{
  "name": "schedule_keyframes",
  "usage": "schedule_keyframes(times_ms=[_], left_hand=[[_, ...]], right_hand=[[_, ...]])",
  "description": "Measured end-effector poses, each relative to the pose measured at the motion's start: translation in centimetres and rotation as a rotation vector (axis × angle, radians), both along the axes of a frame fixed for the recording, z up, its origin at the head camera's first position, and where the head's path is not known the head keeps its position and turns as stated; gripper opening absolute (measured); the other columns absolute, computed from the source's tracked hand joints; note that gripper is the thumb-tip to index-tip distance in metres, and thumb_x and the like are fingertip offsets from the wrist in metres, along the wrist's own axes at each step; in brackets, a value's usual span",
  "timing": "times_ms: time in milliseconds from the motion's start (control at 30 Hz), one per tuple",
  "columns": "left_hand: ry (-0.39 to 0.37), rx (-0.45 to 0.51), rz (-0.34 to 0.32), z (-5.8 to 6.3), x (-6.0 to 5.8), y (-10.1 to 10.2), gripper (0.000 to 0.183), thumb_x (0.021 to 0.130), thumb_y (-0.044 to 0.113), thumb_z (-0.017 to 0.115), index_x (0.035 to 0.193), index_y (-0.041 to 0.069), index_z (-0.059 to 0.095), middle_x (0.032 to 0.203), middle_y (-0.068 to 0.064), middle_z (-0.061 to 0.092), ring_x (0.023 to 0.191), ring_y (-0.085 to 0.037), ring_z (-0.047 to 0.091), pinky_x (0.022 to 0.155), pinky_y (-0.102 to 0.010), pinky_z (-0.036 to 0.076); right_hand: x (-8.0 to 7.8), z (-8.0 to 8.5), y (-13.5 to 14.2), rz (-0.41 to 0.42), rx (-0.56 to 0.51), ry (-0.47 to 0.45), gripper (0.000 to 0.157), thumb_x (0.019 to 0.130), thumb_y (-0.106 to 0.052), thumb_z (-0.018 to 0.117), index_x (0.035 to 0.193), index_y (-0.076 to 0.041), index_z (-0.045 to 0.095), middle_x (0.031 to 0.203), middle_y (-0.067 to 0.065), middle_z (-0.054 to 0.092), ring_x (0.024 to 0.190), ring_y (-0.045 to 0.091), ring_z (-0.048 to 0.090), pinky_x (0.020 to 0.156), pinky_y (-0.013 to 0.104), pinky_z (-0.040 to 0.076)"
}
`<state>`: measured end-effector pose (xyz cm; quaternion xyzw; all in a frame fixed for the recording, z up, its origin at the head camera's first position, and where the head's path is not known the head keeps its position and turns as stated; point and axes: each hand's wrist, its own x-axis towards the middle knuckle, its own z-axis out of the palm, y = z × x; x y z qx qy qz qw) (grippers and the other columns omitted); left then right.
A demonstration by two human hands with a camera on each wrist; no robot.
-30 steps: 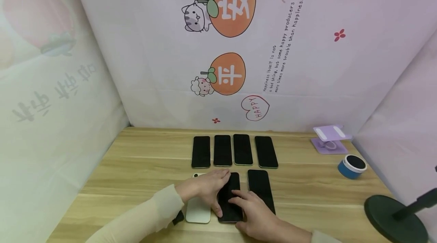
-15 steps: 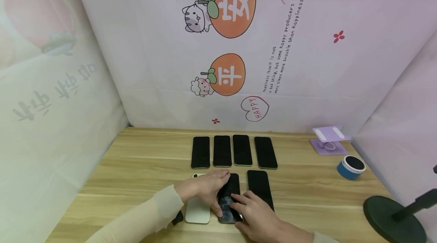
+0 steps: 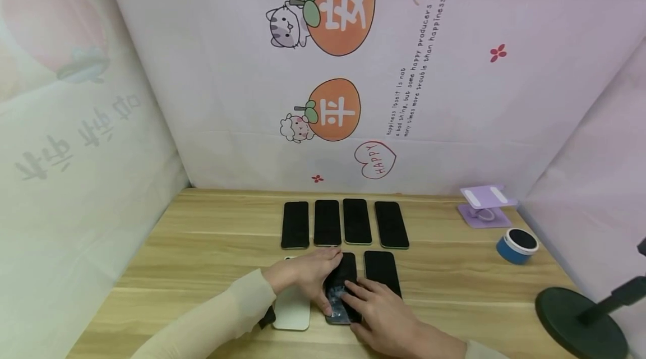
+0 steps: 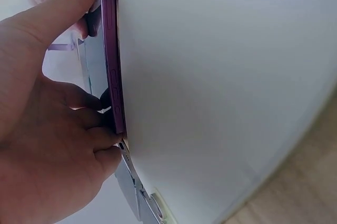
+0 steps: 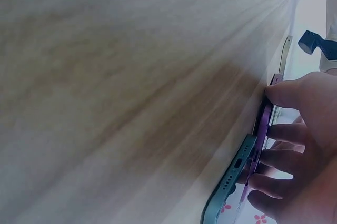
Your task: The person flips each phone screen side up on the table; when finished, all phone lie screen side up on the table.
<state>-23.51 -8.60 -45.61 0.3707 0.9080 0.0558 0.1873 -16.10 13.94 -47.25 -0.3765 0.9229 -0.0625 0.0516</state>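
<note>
A smartphone [image 3: 346,263] with a dark screen and purple frame lies in the front row, between my two hands. My left hand [image 3: 309,274] holds its left edge, thumb low and fingers toward the far end. My right hand [image 3: 379,311] grips the right side, thumb near the lower corner. The purple edge [image 4: 111,50] appears under the left fingers in the left wrist view. A white phone [image 3: 291,314], back upward, sits beneath my left wrist. Another dark phone [image 3: 382,269] is partly hidden by the right hand; a green-edged phone [image 5: 225,182] shows in the right wrist view.
Several black-screened phones [image 3: 327,223] form a row behind. At the right stand a purple stand [image 3: 485,206], a blue and white round container [image 3: 517,247] and a dark round base [image 3: 580,322]. A small black object [image 3: 267,318] shows beside my left sleeve.
The phone between my hands has shifted slightly right and away from me, with both hands following. Pale reflections now show on its screen. The other phones stay in place.
</note>
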Motion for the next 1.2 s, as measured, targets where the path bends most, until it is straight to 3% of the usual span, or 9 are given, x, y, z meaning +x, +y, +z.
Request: schedule_keyframes(times_ms=[267, 433, 567, 667, 767, 933, 1200], left_hand=[[-0.021, 0.008, 0.008, 0.1, 0.0, 0.2, 0.119, 0.078, 0.058, 0.086, 0.164, 0.002, 0.026, 0.175, -0.017, 0.019, 0.164, -0.029, 0.021, 0.133, -0.042, 0.026], [-0.06, 0.078, 0.022, 0.4, -0.1, -0.5, 0.117, 0.079, 0.052, 0.088, 0.164, 0.001, 0.025, 0.175, -0.018, 0.018, 0.164, -0.031, 0.02, 0.133, -0.046, 0.025], [-0.105, 0.141, 0.074, 0.5, -0.3, -1.9, 0.118, 0.078, 0.047, 0.09, 0.163, 0.0, 0.024, 0.175, -0.017, 0.017, 0.164, -0.033, 0.018, 0.133, -0.049, 0.023], [-0.138, 0.123, 0.116, 0.9, -0.3, -2.9, 0.119, 0.077, 0.047, 0.09, 0.164, 0.0, 0.024, 0.176, -0.017, 0.015, 0.164, -0.032, 0.017, 0.134, -0.049, 0.021], [-0.149, 0.077, 0.14, 1.6, 0.2, -3.8, 0.12, 0.076, 0.049, 0.09, 0.164, 0.001, 0.023, 0.176, -0.016, 0.016, 0.165, -0.03, 0.017, 0.134, -0.047, 0.02], [-0.093, 0.01, 0.161, 2.2, 1.5, -5.0, 0.125, 0.072, 0.05, 0.092, 0.164, 0.001, 0.023, 0.175, -0.015, 0.019, 0.164, -0.031, 0.021, 0.134, -0.046, 0.022], [-0.066, 0.015, 0.215, 1.1, 3.2, -7.5, 0.132, 0.067, 0.047, 0.096, 0.163, -0.004, 0.021, 0.174, -0.02, 0.02, 0.163, -0.035, 0.022, 0.133, -0.048, 0.025]], right_hand=[[-0.1, 0.0, 0.2, 0.001, 0.0, -0.011, 0.054, 0.098, -0.043, 0.068, 0.146, -0.02, 0.061, 0.156, 0.007, 0.057, 0.142, 0.033, 0.056, 0.111, 0.055, 0.051], [-0.2, 0.1, 0.0, 0.003, -0.003, -0.008, 0.053, 0.098, -0.042, 0.069, 0.145, -0.02, 0.062, 0.155, 0.007, 0.057, 0.141, 0.033, 0.057, 0.111, 0.055, 0.051], [-0.1, 0.3, -0.5, -0.012, -0.02, -0.008, 0.051, 0.097, -0.042, 0.069, 0.142, -0.019, 0.065, 0.153, 0.008, 0.06, 0.141, 0.033, 0.057, 0.112, 0.055, 0.051], [0.0, 0.4, -1.1, -0.024, -0.049, 0.006, 0.048, 0.097, -0.041, 0.07, 0.139, -0.017, 0.066, 0.151, 0.008, 0.061, 0.141, 0.032, 0.057, 0.111, 0.055, 0.051], [0.0, 0.3, -2.1, -0.01, -0.067, 0.033, 0.048, 0.097, -0.041, 0.07, 0.139, -0.017, 0.066, 0.151, 0.009, 0.061, 0.141, 0.032, 0.057, 0.11, 0.055, 0.052], [-0.2, 0.3, -4.3, 0.064, -0.054, 0.084, 0.056, 0.096, -0.048, 0.069, 0.143, -0.018, 0.063, 0.153, 0.012, 0.059, 0.144, 0.037, 0.054, 0.113, 0.057, 0.05], [-0.1, 0.2, -7.2, 0.106, 0.032, 0.054, 0.068, 0.097, -0.063, 0.06, 0.15, -0.02, 0.055, 0.159, 0.015, 0.051, 0.15, 0.038, 0.047, 0.118, 0.056, 0.045]])
